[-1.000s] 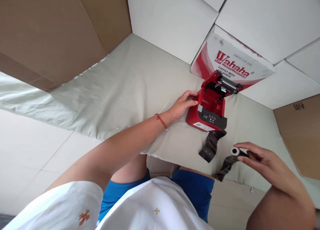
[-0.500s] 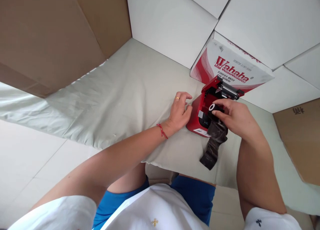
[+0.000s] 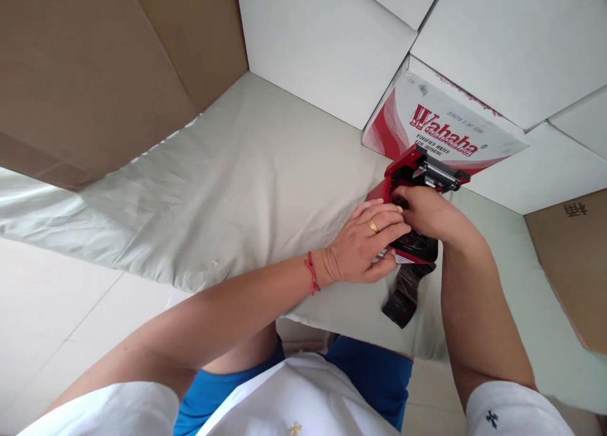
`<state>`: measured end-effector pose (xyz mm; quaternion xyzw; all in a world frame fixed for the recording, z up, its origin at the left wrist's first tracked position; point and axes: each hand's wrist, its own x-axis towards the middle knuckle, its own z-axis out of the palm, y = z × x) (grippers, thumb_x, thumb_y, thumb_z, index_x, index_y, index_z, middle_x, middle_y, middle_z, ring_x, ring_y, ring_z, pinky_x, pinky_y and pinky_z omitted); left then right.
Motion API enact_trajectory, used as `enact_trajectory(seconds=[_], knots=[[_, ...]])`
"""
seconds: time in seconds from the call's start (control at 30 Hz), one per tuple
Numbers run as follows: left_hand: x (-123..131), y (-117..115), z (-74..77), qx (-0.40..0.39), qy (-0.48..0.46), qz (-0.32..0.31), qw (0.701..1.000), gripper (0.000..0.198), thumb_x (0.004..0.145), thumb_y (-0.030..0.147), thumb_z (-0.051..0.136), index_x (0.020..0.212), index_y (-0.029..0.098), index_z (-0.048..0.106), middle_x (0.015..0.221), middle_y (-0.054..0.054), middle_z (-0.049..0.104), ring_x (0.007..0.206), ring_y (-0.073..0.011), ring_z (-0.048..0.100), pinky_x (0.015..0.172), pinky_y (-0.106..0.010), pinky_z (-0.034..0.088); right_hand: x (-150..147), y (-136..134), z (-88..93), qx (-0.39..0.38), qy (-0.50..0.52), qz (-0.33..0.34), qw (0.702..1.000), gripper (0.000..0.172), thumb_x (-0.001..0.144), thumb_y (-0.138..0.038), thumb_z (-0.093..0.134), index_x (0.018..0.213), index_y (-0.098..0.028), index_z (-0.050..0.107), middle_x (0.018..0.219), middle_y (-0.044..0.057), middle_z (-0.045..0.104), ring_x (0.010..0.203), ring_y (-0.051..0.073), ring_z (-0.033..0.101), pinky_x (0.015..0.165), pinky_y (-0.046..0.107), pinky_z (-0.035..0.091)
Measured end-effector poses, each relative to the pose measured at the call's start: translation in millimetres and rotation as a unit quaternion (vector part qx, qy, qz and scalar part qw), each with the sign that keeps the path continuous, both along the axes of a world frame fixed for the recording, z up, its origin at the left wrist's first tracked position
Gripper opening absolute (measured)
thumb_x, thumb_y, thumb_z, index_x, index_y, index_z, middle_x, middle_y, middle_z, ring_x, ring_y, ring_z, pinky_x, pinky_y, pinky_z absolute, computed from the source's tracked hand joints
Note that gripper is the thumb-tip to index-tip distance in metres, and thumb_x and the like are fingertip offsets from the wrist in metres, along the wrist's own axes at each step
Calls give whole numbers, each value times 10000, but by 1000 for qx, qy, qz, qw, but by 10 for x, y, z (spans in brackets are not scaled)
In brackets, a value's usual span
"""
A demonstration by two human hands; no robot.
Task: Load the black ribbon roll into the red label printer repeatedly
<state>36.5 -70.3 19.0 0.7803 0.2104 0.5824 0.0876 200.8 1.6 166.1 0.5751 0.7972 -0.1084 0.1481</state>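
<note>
A red label printer (image 3: 377, 192) sits on the cloth with its red and black lid (image 3: 420, 161) raised. My left hand (image 3: 367, 237) lies across its near left edge, fingers stretched over the opening and thumb low by the front face. Inside the opening, the curled fingers of my right hand (image 3: 424, 215) are at the black ribbon roll, which they and my left hand hide. Black ribbon (image 3: 403, 297) trails over the printer's front onto the cloth, its loose end toward me.
A white and red Wahaha water carton (image 3: 446, 123) stands right behind the printer. White boxes (image 3: 327, 50) form the back. Brown cartons stand at left (image 3: 95, 76) and right (image 3: 573, 265). Pale green cloth (image 3: 246, 170) covers the surface, its front edge near my legs.
My left hand has moved right, from beside the printer onto its edge. My right hand has gone down into the opening with the ribbon roll; its white core no longer shows.
</note>
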Motion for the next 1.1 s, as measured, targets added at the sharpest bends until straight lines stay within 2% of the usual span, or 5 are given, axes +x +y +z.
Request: enact_trajectory(seconds=[0.33,0.57,0.73,0.93,1.1], knots=[[-32,-20,84,4,54,7,999,267,1055,257,606,1266,260,769,1241,-100,887,1411,-300,808,1365,-619,581,104,-248,87,74,114,-1,991,258,1048,-276,683,1160,-211,907,1098,84,916,917,236,806,836,354,570],[-29,-45,86,-1,82,-36,996,172,1084,296,687,1214,278,798,1237,-78,877,1448,-298,795,1423,-641,547,524,-309,198,518,347,-22,781,417,1175,-464,648,1317,-178,916,1371,163,896,1310,317,827,1181,495,604],[-43,-57,56,23,73,-23,997,144,1094,260,692,1203,287,783,1260,-55,874,1480,-262,779,1442,-602,541,651,-154,7,391,306,-60,866,531,1196,-572,545,1285,-187,899,1325,189,899,1314,301,824,1211,487,592],[-72,-93,70,2,49,-49,998,168,1063,253,752,1216,319,768,1289,-30,886,1533,-257,747,1490,-603,477,509,-740,-153,393,326,-79,856,530,1197,-607,543,1093,-243,914,1084,106,921,1072,269,863,1006,431,654],[-71,-111,71,34,49,-22,998,177,1057,247,738,1217,317,765,1308,-21,873,1530,-243,736,1486,-545,478,496,-1084,-450,356,323,-60,875,484,1205,-575,530,1096,-274,893,1184,121,920,1168,307,859,1133,547,651]])
